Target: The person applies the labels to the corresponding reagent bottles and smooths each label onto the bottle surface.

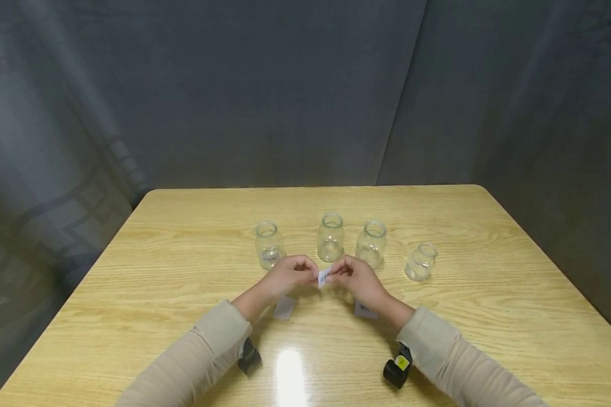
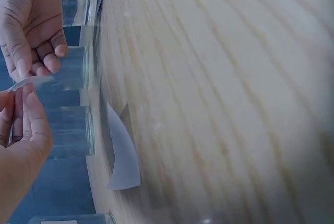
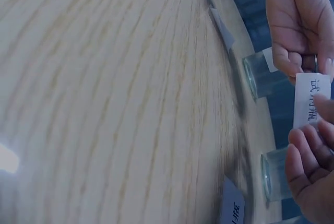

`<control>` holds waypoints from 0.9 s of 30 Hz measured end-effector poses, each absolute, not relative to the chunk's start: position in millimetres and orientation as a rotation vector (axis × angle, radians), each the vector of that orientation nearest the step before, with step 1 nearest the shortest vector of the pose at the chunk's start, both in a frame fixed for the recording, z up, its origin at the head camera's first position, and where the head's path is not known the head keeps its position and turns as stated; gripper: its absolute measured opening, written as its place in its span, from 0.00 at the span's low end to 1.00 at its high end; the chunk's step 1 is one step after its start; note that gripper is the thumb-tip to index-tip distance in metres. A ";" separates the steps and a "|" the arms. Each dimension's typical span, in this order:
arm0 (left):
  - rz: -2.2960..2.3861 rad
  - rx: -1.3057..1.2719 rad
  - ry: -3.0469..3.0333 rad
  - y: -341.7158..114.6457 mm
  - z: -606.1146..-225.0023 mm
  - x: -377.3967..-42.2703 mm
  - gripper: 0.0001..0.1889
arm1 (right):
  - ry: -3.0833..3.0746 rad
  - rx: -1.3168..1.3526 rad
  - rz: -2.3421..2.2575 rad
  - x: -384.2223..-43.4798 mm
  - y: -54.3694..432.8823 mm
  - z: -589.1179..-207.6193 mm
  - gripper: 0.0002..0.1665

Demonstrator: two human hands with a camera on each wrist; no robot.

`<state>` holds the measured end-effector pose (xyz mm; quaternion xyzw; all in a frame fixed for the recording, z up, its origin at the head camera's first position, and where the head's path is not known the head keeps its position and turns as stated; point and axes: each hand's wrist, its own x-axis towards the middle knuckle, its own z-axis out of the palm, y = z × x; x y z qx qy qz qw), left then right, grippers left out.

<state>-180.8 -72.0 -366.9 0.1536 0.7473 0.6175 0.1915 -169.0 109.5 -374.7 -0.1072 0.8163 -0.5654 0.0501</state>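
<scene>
Both hands meet above the middle of the wooden table [image 1: 489, 316] and pinch one small white paper label [image 1: 325, 277] between them. My left hand [image 1: 312, 275] holds its left end, my right hand [image 1: 337, 276] its right end. In the right wrist view the label [image 3: 311, 98] shows dark handwriting, held between the left hand [image 3: 297, 25] above and the right hand [image 3: 308, 177] below. The left wrist view shows the label [image 2: 31, 82] edge-on between the left hand's fingers [image 2: 28, 125] and the right hand [image 2: 31, 25].
Several open glass jars stand in a row just beyond the hands: one at the left [image 1: 270, 244], two in the middle [image 1: 331, 237] [image 1: 371, 244], one at the right [image 1: 420, 262]. Two more paper slips [image 1: 285, 308] [image 1: 365, 310] lie on the table under the wrists.
</scene>
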 end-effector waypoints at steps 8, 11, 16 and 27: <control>1.675 0.453 2.108 -69.9 -369.9 -179.9 0.06 | 2.381 -0.451 -1.701 -165.3 107.0 -373.2 0.14; 1.659 0.468 2.117 -69.0 -369.0 -179.2 0.05 | 2.374 -0.458 -1.694 -163.9 105.9 -372.1 0.14; 1.653 0.489 2.111 -68.2 -368.8 -179.0 0.04 | 2.366 -0.465 -1.696 -162.1 105.0 -370.6 0.13; 1.615 0.477 2.152 -67.5 -367.4 -178.8 0.03 | 2.349 -0.488 -1.691 -160.9 105.9 -369.3 0.11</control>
